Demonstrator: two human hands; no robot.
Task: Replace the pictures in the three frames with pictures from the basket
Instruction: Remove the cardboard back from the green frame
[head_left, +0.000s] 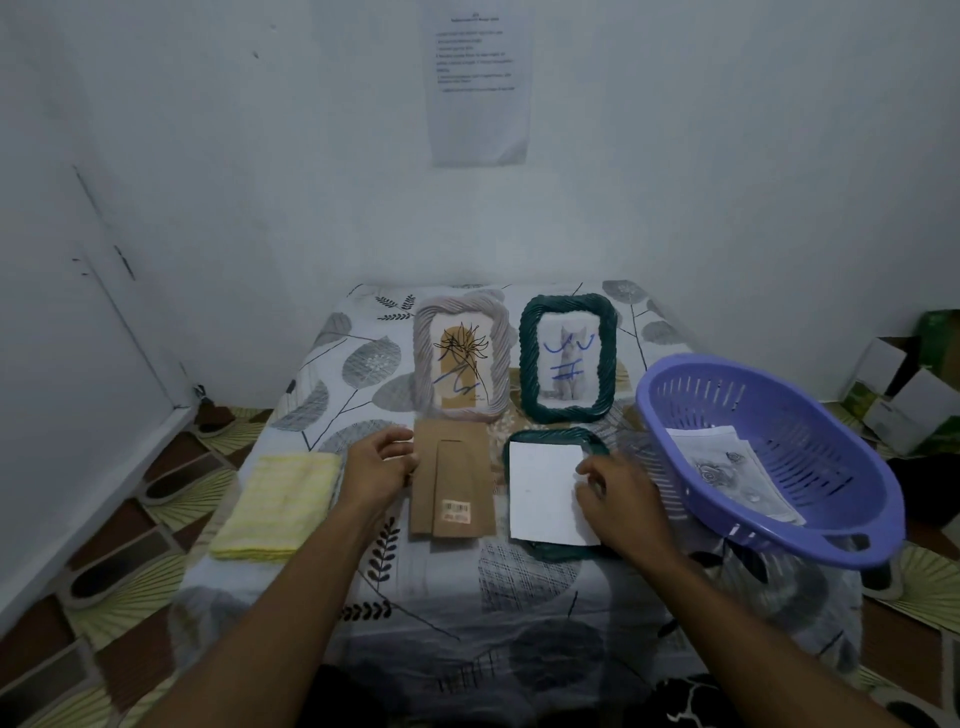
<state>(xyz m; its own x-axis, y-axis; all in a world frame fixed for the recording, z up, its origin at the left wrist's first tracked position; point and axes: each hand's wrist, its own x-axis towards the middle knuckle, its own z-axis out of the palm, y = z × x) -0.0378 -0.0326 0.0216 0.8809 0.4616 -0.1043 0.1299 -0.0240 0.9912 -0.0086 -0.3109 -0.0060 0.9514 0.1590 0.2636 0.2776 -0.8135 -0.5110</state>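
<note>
A dark green frame (561, 436) lies face down near the table's middle, with a white picture sheet (543, 488) lying in it back side up. My right hand (615, 493) pinches that sheet's right edge. My left hand (376, 465) rests open against the left edge of a brown cardboard frame back (452, 483) with a barcode sticker. Behind them a pale frame (461, 358) with a flower drawing and a second green frame (568, 358) with a cat picture lie face up. The purple basket (831, 551) at the right holds several printed pictures (727, 467).
A folded yellow cloth (278, 506) lies at the table's left. The small table (467, 597) has a leaf-print cover and stands against a white wall with a printed sheet (480, 83) taped on it. Cardboard boxes (904, 395) are on the floor at the right.
</note>
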